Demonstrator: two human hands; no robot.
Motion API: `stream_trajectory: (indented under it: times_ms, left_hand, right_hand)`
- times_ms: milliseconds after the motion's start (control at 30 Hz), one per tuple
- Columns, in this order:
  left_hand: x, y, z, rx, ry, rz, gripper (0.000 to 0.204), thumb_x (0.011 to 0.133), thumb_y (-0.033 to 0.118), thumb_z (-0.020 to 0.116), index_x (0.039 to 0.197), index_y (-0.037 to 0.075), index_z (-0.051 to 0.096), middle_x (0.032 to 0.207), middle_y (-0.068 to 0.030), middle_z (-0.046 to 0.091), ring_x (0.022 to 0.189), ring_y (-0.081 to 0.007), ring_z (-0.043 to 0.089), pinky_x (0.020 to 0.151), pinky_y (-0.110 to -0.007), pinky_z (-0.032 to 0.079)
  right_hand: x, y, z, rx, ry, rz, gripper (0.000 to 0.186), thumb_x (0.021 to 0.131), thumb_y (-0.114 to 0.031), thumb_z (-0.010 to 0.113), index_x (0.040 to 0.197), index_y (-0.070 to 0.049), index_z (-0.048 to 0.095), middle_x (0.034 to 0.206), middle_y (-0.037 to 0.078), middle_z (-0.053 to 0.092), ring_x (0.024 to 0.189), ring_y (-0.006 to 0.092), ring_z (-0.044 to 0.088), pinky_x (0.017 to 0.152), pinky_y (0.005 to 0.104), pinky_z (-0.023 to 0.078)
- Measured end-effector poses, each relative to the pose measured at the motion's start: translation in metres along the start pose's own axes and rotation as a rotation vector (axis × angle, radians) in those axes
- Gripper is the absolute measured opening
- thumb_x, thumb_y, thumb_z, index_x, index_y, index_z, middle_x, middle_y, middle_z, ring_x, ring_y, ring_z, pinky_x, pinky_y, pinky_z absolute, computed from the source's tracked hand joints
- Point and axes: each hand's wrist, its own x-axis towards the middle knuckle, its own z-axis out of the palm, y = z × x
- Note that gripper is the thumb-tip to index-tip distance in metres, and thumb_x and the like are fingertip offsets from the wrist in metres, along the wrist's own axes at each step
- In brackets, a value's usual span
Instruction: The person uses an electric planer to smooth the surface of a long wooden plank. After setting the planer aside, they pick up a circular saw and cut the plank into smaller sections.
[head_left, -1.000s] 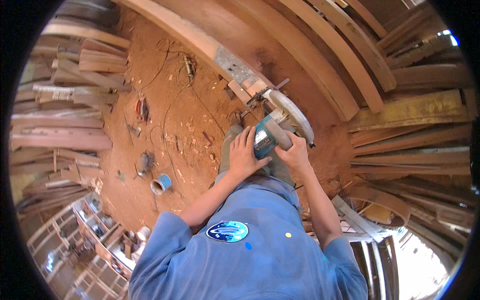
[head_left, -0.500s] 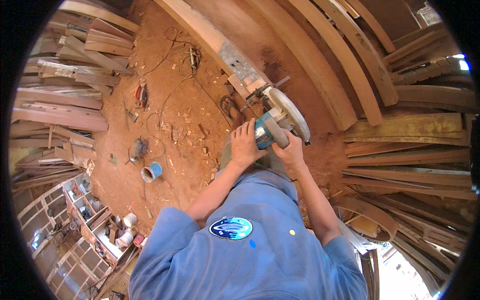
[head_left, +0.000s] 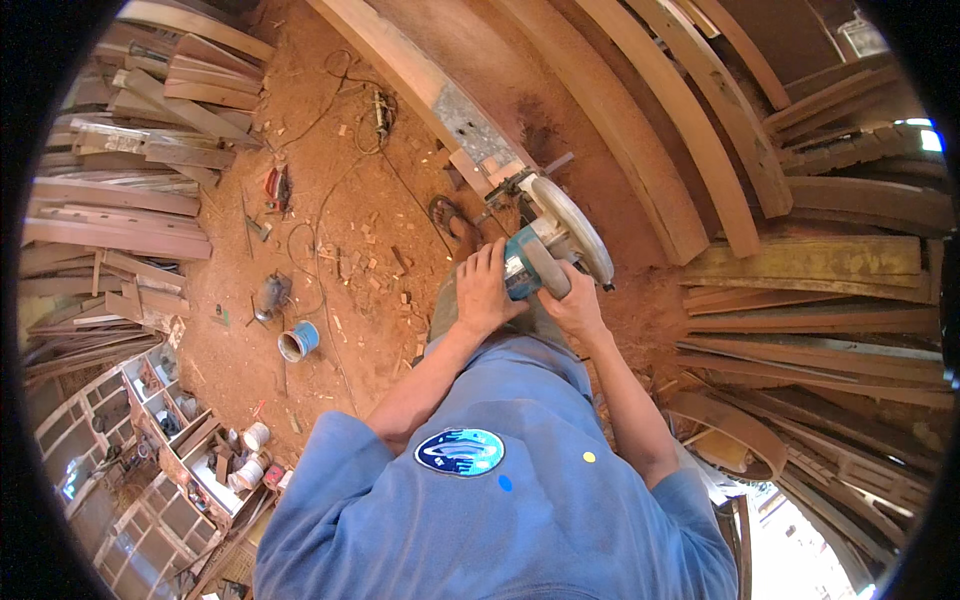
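A circular saw with a teal motor body and a pale round guard is held in front of my legs. My left hand lies over the motor housing, its fingers wrapped round it. My right hand grips the dark handle at the near side. The saw's front edge is at the near end of a long wooden beam with a grey patch near that end. Whether the blade touches the wood is hidden. A small wood block is beside the beam's end.
Several long boards lie to the right of the beam. Lumber stacks line the left and right. On the dusty floor are a blue can, a red tool, a looped cord and wood scraps. My sandalled foot is near the saw.
The view has shifted slightly, so the saw and both hands appear a little further left. Both hands keep their grip on the saw.
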Motion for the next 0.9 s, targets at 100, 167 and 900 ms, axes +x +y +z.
stream_trajectory:
  times_ms: [100,167,900]
  left_hand:
    - [0.002,0.001,-0.001,0.002,0.0,0.001,0.116,0.05,0.032,0.096,0.149,0.005,0.041,0.137,-0.015,0.053,0.127,-0.035,0.052,0.109,-0.048,0.04]
    - [0.004,0.002,-0.001,0.006,-0.004,0.001,0.116,0.05,0.032,0.096,0.149,0.005,0.041,0.137,-0.015,0.053,0.127,-0.0349,0.052,0.108,-0.048,0.04]
    - [0.024,0.005,-0.004,0.037,0.011,-0.007,0.118,0.048,0.032,0.097,0.15,0.006,0.042,0.139,-0.0143,0.053,0.127,-0.0339,0.052,0.108,-0.048,0.04]
  right_hand:
    - [0.003,-0.002,-0.003,0.019,-0.017,0.058,0.036,0.077,-0.015,0.077,0.109,-0.001,0.067,0.09,0.025,0.071,0.087,0.0446,0.07,0.077,0.0456,0.055]
    - [0.003,0.001,-0.003,0.028,-0.004,0.03,0.036,0.077,-0.015,0.077,0.108,-0.001,0.067,0.09,0.025,0.071,0.087,0.0445,0.07,0.077,0.0453,0.055]
    - [0.022,-0.008,-0.01,0.068,-0.004,0.035,0.034,0.077,-0.015,0.076,0.107,-0.002,0.067,0.088,0.025,0.07,0.086,0.0455,0.069,0.074,0.0477,0.054]
